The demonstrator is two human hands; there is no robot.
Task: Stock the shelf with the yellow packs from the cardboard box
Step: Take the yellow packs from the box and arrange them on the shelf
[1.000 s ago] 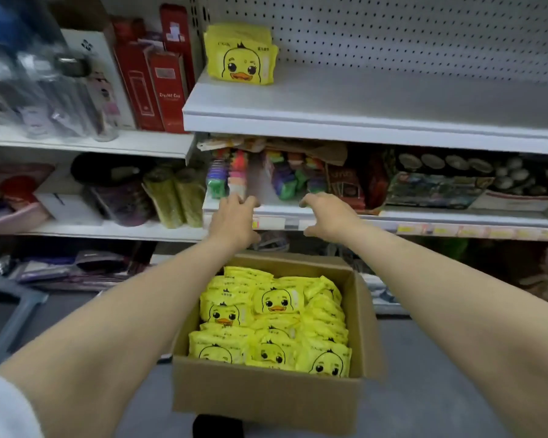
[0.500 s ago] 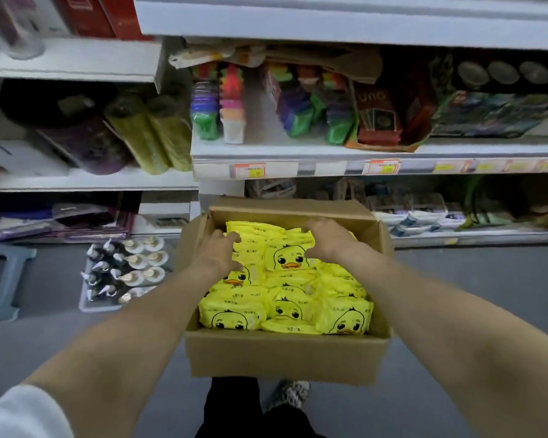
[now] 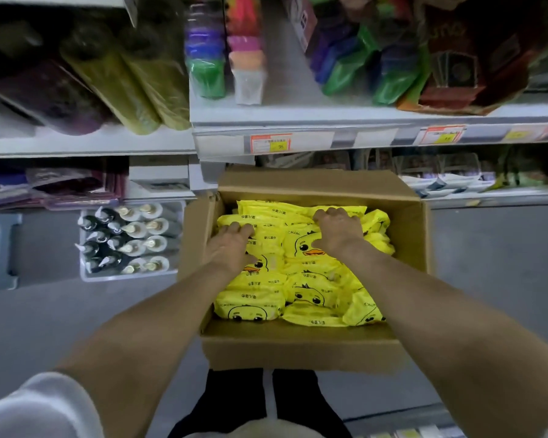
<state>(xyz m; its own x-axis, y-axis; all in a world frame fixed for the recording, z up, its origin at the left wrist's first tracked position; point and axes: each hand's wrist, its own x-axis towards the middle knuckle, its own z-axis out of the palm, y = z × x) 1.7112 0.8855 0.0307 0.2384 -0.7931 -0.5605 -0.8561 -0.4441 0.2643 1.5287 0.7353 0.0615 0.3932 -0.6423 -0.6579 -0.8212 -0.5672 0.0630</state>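
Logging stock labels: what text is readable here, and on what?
"CKOK": yellow pack in the box.
"35": price tag on the shelf edge.
Chinese print on other packs, second tag, red carton: too blurred to read.

A retail shop aisle, to judge by the white metal shelving (image 3: 329, 120) running across beyond the fingers (image 3: 332, 213), its front strip set with orange-and-yellow price tags (image 3: 271, 142). Farther past them, rows of bright pouches (image 3: 345, 71) and green rolls (image 3: 124, 86) laid out as goods, and low down to their left a tray of bottles (image 3: 130, 241) by the grey floor (image 3: 45, 327). Under the fingers, an open cardboard box (image 3: 301, 349) packed with identical yellow packs (image 3: 310, 289).
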